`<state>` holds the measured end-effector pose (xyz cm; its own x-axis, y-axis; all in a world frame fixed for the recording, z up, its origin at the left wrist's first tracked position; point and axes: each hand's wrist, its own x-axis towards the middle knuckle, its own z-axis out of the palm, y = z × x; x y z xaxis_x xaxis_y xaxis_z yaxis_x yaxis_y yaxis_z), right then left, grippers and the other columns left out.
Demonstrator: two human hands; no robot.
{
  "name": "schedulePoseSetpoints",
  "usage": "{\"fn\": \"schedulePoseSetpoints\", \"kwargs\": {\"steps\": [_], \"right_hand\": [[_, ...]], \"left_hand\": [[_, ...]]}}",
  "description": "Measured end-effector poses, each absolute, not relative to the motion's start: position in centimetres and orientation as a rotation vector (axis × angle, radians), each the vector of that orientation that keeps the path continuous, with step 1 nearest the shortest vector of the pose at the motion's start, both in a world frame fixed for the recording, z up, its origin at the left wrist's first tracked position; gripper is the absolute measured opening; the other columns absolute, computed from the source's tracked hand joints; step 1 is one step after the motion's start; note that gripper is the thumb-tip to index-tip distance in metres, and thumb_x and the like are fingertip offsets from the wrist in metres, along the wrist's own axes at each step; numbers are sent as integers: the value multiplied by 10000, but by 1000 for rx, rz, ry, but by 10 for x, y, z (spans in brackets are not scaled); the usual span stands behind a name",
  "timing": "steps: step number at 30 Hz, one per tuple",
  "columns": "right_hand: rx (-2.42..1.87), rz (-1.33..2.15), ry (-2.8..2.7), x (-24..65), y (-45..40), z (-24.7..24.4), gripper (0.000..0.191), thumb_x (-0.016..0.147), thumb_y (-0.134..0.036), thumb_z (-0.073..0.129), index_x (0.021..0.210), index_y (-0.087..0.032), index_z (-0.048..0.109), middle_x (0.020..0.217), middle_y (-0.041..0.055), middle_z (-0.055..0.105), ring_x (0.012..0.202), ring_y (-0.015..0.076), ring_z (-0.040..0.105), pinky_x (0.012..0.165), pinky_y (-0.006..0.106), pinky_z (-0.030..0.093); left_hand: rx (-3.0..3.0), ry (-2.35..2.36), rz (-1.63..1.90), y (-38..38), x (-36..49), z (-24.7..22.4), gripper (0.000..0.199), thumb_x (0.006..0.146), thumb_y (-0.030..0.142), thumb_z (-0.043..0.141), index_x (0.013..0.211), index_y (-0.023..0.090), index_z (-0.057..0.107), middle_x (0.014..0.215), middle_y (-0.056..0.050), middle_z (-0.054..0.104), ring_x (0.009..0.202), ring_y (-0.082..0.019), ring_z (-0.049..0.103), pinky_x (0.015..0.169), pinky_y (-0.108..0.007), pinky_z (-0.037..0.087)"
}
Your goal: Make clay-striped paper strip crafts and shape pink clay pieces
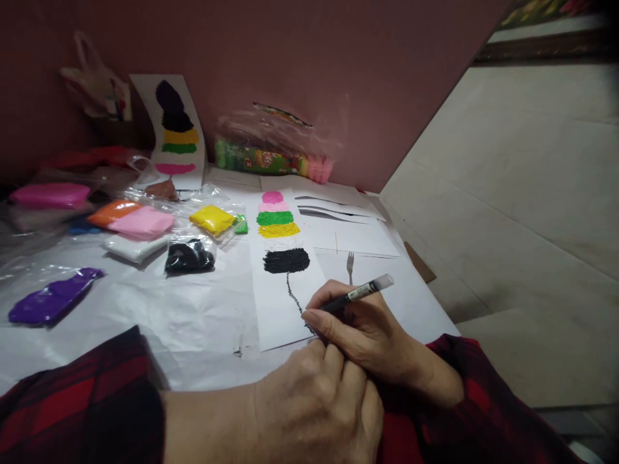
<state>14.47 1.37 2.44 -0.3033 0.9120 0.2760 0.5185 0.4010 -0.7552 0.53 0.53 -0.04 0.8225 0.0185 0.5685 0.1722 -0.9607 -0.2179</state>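
My right hand (370, 328) grips a black pen (358, 293), its clear end pointing up to the right and its tip hidden by the fingers. Under that hand lies a white paper strip (280, 309) with stacked clay bands in pink, green, yellow, white and black (286, 260). A wavy black line (294, 296) runs from the black band down to my fingers. My left hand (319, 403) is curled closed at the strip's lower edge, against my right hand; whatever its fingers hold is hidden. Just beyond my right hand rests a small fork (350, 265).
Clay packets lie at left: purple (53, 298), black (190, 256), yellow (213, 220) and pink (145, 223) among them. A similar decorated paper (186, 169) leans on the wall. A bag of colourful sticks (271, 161) and white sheets (333, 196) sit at the back.
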Motion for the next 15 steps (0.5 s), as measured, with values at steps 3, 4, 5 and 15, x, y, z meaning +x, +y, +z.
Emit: {"fn": "schedulePoseSetpoints", "kwargs": {"steps": [3,4,5,15], "right_hand": [[-1217,717,-1963,145,14,23,107,872,-211,602,793,-155,648,686,1,619,614,121,556,584,257,468],[-1221,720,-1962,145,14,23,109,872,-213,601,795,-153,648,687,2,620,613,121,555,585,258,467],[-1227,723,-1960,145,14,23,113,873,-215,601,794,-150,649,686,3,620,611,120,553,585,259,465],[-1265,723,-1987,145,13,26,105,876,-211,595,798,-158,641,686,-2,608,620,123,543,591,259,456]], "left_hand": [[-2756,-147,-812,5,5,0,189,826,71,407,760,126,576,628,-67,609,556,-204,581,512,-346,509],[-2757,-146,-813,5,4,0,190,826,71,406,761,125,576,629,-67,609,557,-205,581,508,-345,507],[-2761,-149,-815,5,4,1,191,826,69,406,758,125,576,629,-67,607,554,-204,579,502,-343,503],[-2776,-144,-844,5,4,2,202,829,70,401,743,128,576,615,-64,604,540,-203,569,516,-349,500]]}}
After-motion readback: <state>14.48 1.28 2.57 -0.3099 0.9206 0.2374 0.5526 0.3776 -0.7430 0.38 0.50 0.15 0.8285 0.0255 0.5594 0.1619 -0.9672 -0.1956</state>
